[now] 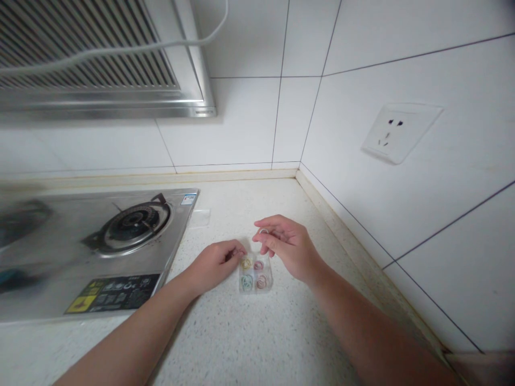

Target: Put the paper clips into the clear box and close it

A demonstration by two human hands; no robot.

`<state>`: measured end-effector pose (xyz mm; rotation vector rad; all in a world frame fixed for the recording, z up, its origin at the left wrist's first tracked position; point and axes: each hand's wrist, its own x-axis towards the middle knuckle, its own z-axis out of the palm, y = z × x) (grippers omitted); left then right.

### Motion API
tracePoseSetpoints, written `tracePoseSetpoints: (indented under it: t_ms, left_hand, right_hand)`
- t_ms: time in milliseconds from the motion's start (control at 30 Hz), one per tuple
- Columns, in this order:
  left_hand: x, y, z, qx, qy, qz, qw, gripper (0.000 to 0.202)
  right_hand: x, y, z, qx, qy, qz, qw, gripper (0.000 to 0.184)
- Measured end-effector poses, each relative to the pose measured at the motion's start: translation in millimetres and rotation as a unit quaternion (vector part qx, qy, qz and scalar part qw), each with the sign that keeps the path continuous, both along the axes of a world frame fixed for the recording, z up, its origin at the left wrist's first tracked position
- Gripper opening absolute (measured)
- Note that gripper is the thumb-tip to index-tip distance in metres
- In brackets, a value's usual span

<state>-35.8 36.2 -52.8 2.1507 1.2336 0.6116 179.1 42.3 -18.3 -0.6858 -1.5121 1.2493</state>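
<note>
A small clear compartment box (256, 290) sits on the counter between my hands. Loops that look like small hair ties lie in its compartments: yellow ones (246, 264), dark pink ones (258, 265), green ones (247, 282) and brownish-pink ones (261, 281). My left hand (219, 264) rests on the counter, its fingers curled closed at the box's back left edge. Above the back right of the box, my right hand (288, 245) pinches a small pale loop (263, 231) between thumb and fingers. The other fingertips of this hand are partly hidden.
A clear lid-like piece (199, 218) lies beside the gas stove (175, 257), whose burner (137, 222) is on the left. The range hood (193, 102) overhangs the back left, with a white cable (161, 47) across it. A wall socket (396, 133) is on the right.
</note>
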Motion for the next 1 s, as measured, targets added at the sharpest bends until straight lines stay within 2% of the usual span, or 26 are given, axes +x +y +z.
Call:
tracePoseSetpoints:
  t_ms: [267,600,733,900,1000]
  left_hand:
    - [0.0,-1.0,0.2,-0.004,-0.007,-0.001,1.000,0.025]
    - [0.7,-0.6,0.6,-0.004,-0.009,-0.002,1.000,0.024]
    - [0.0,0.2,-1.6,-0.003,-0.012,-0.005,1.000,0.024]
    - [-0.7,0.6,-1.6,-0.003,-0.010,-0.001,1.000,0.024]
    - [-1.0,0.6,-2.0,-0.004,-0.007,0.000,1.000,0.024]
  right_hand:
    - [-2.6,1.6,-1.8,-0.008,0.027,0.009,1.000,0.012]
    - [-3.8,-2.2,2.7,-0.015,0.038,0.010,0.999,0.014]
    - [-1.1,-2.1,2.2,-0.001,0.023,0.002,1.000,0.012]
    - [1.7,-1.2,5.1,0.058,0.007,-0.006,0.998,0.007]
    - [1.6,-1.5,7.1,0.036,0.033,-0.003,0.999,0.007]
